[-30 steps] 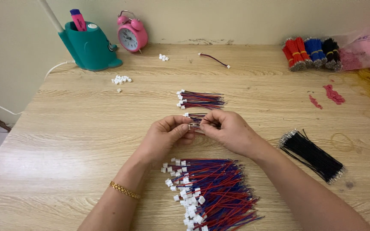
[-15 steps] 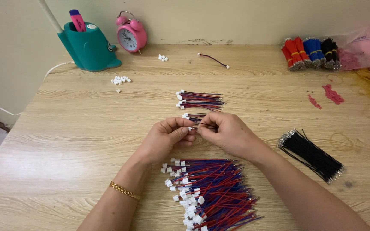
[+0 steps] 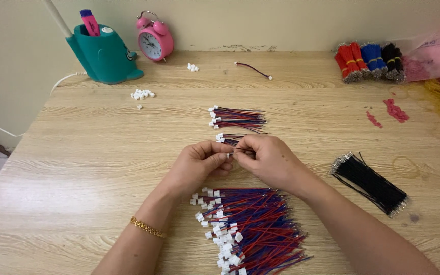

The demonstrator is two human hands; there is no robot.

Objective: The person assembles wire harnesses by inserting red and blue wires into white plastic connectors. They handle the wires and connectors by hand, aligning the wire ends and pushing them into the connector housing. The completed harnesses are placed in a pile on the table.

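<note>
My left hand and my right hand meet at the middle of the wooden table, fingertips pinched together on a small white connector with red and blue wires. Just beyond the hands lies a small group of wired connectors, and farther back a tidy bundle of them. A big pile of red and blue wires with white connectors lies right below my hands. A gold bracelet sits on my left wrist.
A bundle of black wires lies at the right. Red, blue and black wire bundles and pink bags are at the back right. A teal holder, a pink alarm clock, loose white connectors and a single wire stand at the back.
Both hands stay in the same place with only slight finger movement on the small connector. Nothing else has moved.
</note>
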